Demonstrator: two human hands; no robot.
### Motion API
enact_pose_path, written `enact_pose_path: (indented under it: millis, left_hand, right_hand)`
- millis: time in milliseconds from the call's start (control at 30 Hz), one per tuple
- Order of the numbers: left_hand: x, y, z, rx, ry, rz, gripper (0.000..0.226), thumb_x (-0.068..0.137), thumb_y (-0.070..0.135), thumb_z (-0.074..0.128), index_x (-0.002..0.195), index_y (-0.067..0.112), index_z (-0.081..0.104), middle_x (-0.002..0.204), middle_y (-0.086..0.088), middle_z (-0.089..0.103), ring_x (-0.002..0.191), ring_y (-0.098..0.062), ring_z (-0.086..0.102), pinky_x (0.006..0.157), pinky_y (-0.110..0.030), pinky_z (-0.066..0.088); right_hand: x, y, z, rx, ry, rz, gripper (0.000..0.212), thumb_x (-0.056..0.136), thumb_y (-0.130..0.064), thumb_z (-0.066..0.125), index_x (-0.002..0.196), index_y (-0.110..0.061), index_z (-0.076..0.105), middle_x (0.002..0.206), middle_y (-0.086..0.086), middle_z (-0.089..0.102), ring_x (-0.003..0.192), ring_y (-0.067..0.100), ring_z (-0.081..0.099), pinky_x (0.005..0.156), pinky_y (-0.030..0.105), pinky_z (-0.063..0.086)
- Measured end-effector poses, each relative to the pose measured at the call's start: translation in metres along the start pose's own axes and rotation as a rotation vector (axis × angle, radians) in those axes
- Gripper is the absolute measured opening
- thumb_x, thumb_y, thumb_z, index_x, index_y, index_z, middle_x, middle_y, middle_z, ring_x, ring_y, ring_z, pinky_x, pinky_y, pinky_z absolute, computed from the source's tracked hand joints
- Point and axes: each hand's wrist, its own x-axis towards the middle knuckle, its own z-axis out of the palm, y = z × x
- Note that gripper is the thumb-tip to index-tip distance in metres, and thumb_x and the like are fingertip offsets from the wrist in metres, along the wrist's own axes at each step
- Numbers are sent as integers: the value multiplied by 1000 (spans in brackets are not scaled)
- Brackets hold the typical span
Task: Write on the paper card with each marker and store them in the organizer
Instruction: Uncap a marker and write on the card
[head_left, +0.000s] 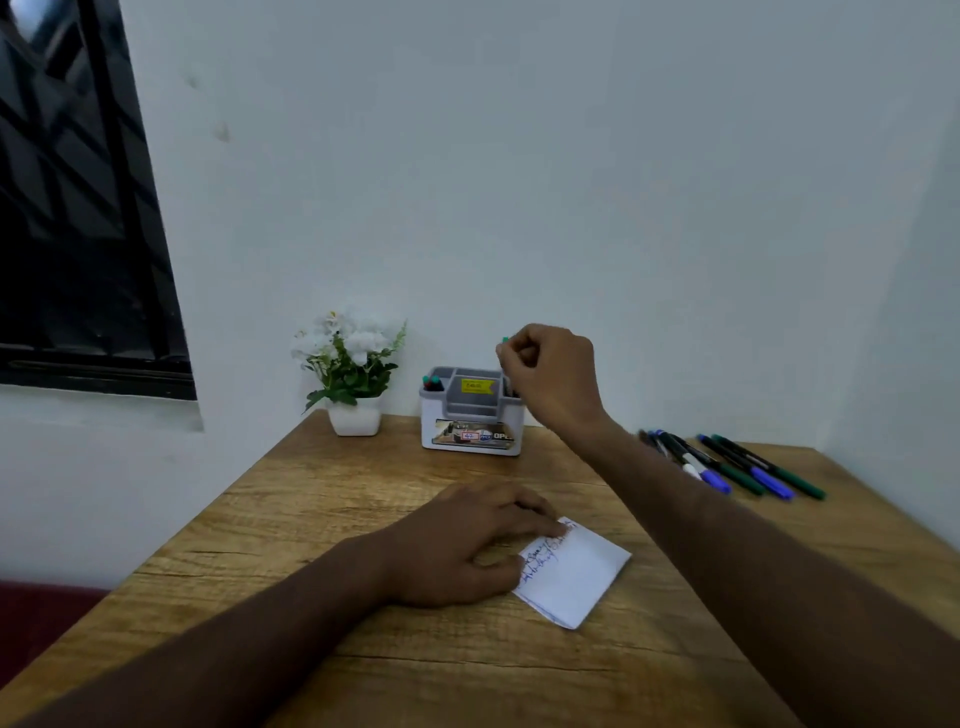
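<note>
A white paper card (576, 577) with lines of handwriting lies on the wooden table (311, 519). My left hand (462, 540) rests flat on the card's left edge, fingers spread. My right hand (550, 374) is raised over the right side of the grey and white organizer (467, 415), fingers closed on a green-capped marker (505, 340) held upright; its lower part goes down into the organizer's right compartment. Two markers (432, 383) stand in the organizer's left compartment. Several loose markers (737, 465), blue and green, lie on the table at the right.
A white pot of white flowers (350, 374) stands left of the organizer against the wall. A dark window (78, 208) fills the upper left. The table's right edge meets a wall corner.
</note>
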Motion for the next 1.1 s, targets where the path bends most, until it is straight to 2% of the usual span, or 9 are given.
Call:
enact_pose_path:
  millis: [67,133,267,400,567,667,767,900,1100]
  left_hand:
    - [-1,2,0,9,35,15,53,102,30,59,154,36,50,157,21,42,144,5,34,120,-30,32]
    - [-2,5,-1,-6,76,59,50,100,25,61,149,34,55,153,21,46,142,5,38,116,-22,34]
    - [-2,10,0,-71,133,150,47,94,8,65,138,25,67,146,17,59,138,2,51,111,-28,47]
    - [-1,11,0,-82,148,162,52,89,1,67,134,27,71,142,20,63,135,3,56,104,-31,55]
    - [-1,7,4,-52,138,137,53,90,4,67,133,36,69,139,23,63,134,5,55,104,-29,54]
    - [-3,10,2,-72,134,135,51,91,1,65,133,29,70,138,20,64,134,3,57,107,-27,52]
    - [-1,9,2,-52,128,137,50,92,3,64,134,30,68,138,19,64,133,3,57,107,-30,53]
    - [-1,8,2,-46,110,125,51,92,4,62,132,35,67,138,21,64,132,4,57,106,-30,53]
    - [-2,12,0,-58,101,131,46,97,5,59,134,30,68,138,19,64,133,4,56,107,-28,52]
  right_hand:
    - [-29,17,-22,-103,0,-34,13,95,-21,73,85,-15,77,71,-6,71,64,2,63,65,10,44]
    - [-54,38,-44,-221,-76,-8,8,94,-20,73,91,-16,79,76,-4,75,69,6,67,71,21,52]
    - [-86,73,-87,-616,-261,76,21,101,-19,61,116,-16,76,106,4,76,102,24,69,93,38,56]
    - [-96,84,-108,-923,-353,106,22,106,-17,48,110,-16,70,109,7,71,112,34,61,95,43,51]
    - [-95,89,-105,-840,-392,89,20,103,-26,56,108,-21,75,108,4,74,116,29,59,102,48,45]
    - [-99,90,-106,-545,-238,37,14,96,-27,70,104,-24,81,90,-7,79,92,15,70,90,38,59]
    - [-98,85,-108,-573,-163,1,17,97,-28,69,106,-25,82,90,-5,80,92,21,70,87,41,61]
    - [-100,79,-106,-612,-279,62,25,100,-38,66,112,-21,80,94,0,79,93,19,70,87,37,59]
    - [-105,75,-90,-586,-433,91,23,102,-19,60,123,-22,69,112,3,75,106,21,70,92,40,59]
